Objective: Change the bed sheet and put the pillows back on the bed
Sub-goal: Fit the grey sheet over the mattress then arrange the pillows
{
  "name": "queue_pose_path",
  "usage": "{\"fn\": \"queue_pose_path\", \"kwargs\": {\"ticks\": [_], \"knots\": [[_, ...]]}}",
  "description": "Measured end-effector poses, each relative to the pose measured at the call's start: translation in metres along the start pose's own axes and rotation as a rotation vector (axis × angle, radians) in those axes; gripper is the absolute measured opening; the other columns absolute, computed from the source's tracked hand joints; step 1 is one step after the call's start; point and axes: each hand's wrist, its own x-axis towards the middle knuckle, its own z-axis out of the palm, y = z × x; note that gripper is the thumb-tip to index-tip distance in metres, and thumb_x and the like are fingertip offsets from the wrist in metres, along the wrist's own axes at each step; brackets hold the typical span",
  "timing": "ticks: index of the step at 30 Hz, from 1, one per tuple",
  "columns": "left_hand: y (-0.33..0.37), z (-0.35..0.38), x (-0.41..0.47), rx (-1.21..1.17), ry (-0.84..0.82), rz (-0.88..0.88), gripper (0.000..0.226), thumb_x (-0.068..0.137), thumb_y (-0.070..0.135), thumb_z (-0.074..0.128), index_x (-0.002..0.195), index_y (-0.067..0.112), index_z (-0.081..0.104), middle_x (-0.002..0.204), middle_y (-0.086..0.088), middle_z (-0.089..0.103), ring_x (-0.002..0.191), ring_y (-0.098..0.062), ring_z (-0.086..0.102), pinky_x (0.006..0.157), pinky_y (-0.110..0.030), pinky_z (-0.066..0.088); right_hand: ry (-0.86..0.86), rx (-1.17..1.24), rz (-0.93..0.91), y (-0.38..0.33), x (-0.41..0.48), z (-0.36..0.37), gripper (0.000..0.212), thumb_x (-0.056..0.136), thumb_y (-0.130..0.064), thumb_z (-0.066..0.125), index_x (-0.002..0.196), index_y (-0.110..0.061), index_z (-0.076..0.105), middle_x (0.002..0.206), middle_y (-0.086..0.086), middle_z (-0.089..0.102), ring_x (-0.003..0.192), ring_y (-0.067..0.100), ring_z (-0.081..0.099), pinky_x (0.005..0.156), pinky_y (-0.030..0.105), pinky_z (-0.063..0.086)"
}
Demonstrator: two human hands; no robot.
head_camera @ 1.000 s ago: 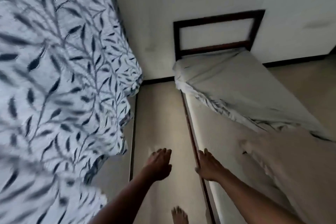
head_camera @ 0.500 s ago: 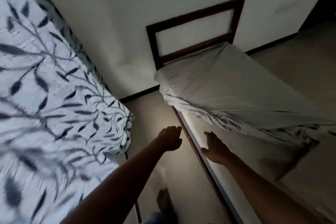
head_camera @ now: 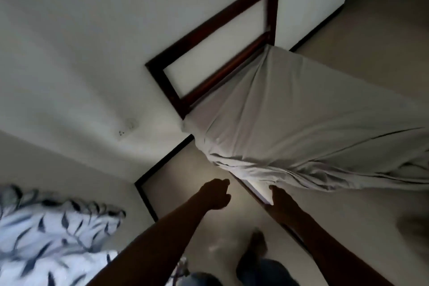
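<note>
1. The bed sheet (head_camera: 313, 111) is plain grey. It lies over the bed from the middle of the view out to 3 o'clock, with long folds that run from the far corner.
2. The near edge of the bed sheet is gathered into a thick, wrinkled roll at about 4 o'clock, and it hangs over the side of the bed.
3. The headboard (head_camera: 216, 28) is a dark wooden frame with a pale panel. It stands at 12 to 1 o'clock against the white wall (head_camera: 81, 53), and the far end of the bed sheet touches it.
4. The right hand (head_camera: 282, 201), at 5 o'clock, reaches up to the gathered edge. Its fingertips meet the cloth where it hangs over the pale side of the mattress (head_camera: 261, 191). The fingers are dark and partly hidden, so we cannot tell if they pinch the cloth or only touch it.
5. The left hand (head_camera: 214, 195), at 6 o'clock, is over the floor (head_camera: 181, 169), just to the left of the dark rail (head_camera: 247, 187) of the bed. Its fingers are curled in toward the palm and hold nothing. It is apart from the bed sheet.
6. A leaf cloth (head_camera: 46, 239), white with dark leaves, lies blurred at 8 o'clock, well apart from both hands.
7. A bare foot (head_camera: 257, 241) stands on the floor at 6 o'clock, between the two forearms.
</note>
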Motion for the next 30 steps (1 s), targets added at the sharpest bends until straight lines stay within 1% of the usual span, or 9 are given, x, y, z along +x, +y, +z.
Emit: {"fn": "queue_pose_path", "kwargs": {"ticks": [3, 10, 14, 17, 20, 22, 25, 27, 30], "knots": [[-0.045, -0.005, 0.031, 0.009, -0.092, -0.009, 0.062, 0.104, 0.036, 0.045, 0.157, 0.012, 0.025, 0.156, -0.014, 0.038, 0.144, -0.03, 0.034, 0.115, -0.037, 0.03, -0.057, 0.082, 0.069, -0.025, 0.041, 0.008, 0.086, 0.101, -0.043, 0.054, 0.162, -0.012, 0.002, 0.167, 0.013, 0.014, 0.154, 0.028, 0.017, 0.121, 0.034, 0.018], [-0.143, -0.019, 0.093, -0.006, -0.319, 0.006, 0.063, 0.106, 0.037, 0.044, 0.16, 0.013, 0.021, 0.163, -0.014, 0.026, 0.148, -0.029, 0.029, 0.122, -0.035, 0.022, -0.016, 0.214, 0.163, -0.081, 0.083, 0.038, 0.078, 0.1, -0.041, 0.059, 0.159, -0.011, 0.017, 0.156, 0.011, 0.036, 0.145, 0.024, 0.036, 0.115, 0.028, 0.026], [-0.216, -0.019, 0.185, -0.071, -0.34, -0.019, 0.051, 0.104, 0.04, 0.042, 0.145, 0.011, 0.046, 0.151, -0.01, 0.047, 0.132, -0.023, 0.049, 0.114, -0.034, 0.038, 0.096, 0.386, 0.314, -0.092, 0.151, 0.063, 0.063, 0.093, -0.036, 0.069, 0.148, -0.016, 0.044, 0.143, 0.006, 0.055, 0.132, 0.023, 0.052, 0.106, 0.028, 0.037], [-0.269, -0.028, 0.258, -0.105, -0.334, -0.036, 0.031, 0.104, 0.028, 0.045, 0.112, 0.002, 0.06, 0.122, -0.015, 0.064, 0.107, -0.024, 0.061, 0.089, -0.03, 0.046, 0.174, 0.65, 0.561, -0.094, 0.208, 0.098, 0.053, 0.09, -0.03, 0.076, 0.137, -0.014, 0.056, 0.127, 0.007, 0.067, 0.118, 0.025, 0.063, 0.097, 0.028, 0.042], [-0.332, -0.034, 0.335, -0.147, -0.307, -0.12, 0.038, 0.101, 0.027, 0.054, 0.126, 0.0, 0.06, 0.134, -0.019, 0.059, 0.121, -0.033, 0.058, 0.101, -0.037, 0.046, 0.201, 0.946, 0.813, -0.097, 0.267, 0.141, 0.046, 0.086, -0.034, 0.077, 0.126, -0.019, 0.06, 0.091, 0.001, 0.073, 0.091, 0.026, 0.066, 0.1, 0.046, 0.05], [-0.365, -0.039, 0.392, -0.215, -0.241, -0.213, 0.04, 0.101, 0.03, 0.053, 0.131, 0.003, 0.062, 0.136, -0.016, 0.06, 0.124, -0.034, 0.057, 0.105, -0.037, 0.046, 0.296, 1.138, 0.913, -0.103, 0.302, 0.162, 0.04, 0.087, -0.029, 0.073, 0.122, -0.013, 0.063, 0.09, 0.005, 0.07, 0.089, 0.028, 0.065, 0.096, 0.054, 0.054], [-0.394, -0.046, 0.466, -0.467, -0.082, -0.386, 0.052, 0.097, 0.049, 0.049, 0.119, 0.005, 0.066, 0.12, -0.019, 0.067, 0.105, -0.037, 0.066, 0.096, -0.047, 0.055, 0.582, 1.439, 1.046, -0.11, 0.352, 0.177, 0.028, 0.09, -0.017, 0.069, 0.116, -0.005, 0.067, 0.092, 0.008, 0.067, 0.087, 0.027, 0.067, 0.075, 0.047, 0.062], [-0.398, -0.047, 0.49, -0.745, -0.034, -0.499, 0.04, 0.101, 0.045, 0.049, 0.113, 0.009, 0.063, 0.106, -0.013, 0.068, 0.091, -0.031, 0.067, 0.086, -0.052, 0.059, 0.783, 1.667, 1.149, -0.112, 0.376, 0.186, 0.027, 0.096, -0.01, 0.055, 0.12, -0.001, 0.062, 0.097, 0.015, 0.07, 0.091, 0.032, 0.072, 0.061, 0.04, 0.061], [-0.387, -0.046, 0.507, -1.035, -0.032, -0.574, 0.015, 0.105, 0.025, 0.049, 0.107, 0.014, 0.058, 0.096, -0.007, 0.066, 0.081, -0.022, 0.064, 0.082, -0.047, 0.059, 0.897, 1.81, 1.184, -0.122, 0.39, 0.188, 0.036, 0.096, -0.001, 0.037, 0.122, 0.005, 0.06, 0.095, 0.027, 0.072, 0.085, 0.035, 0.076, 0.056, 0.033, 0.06]]}}
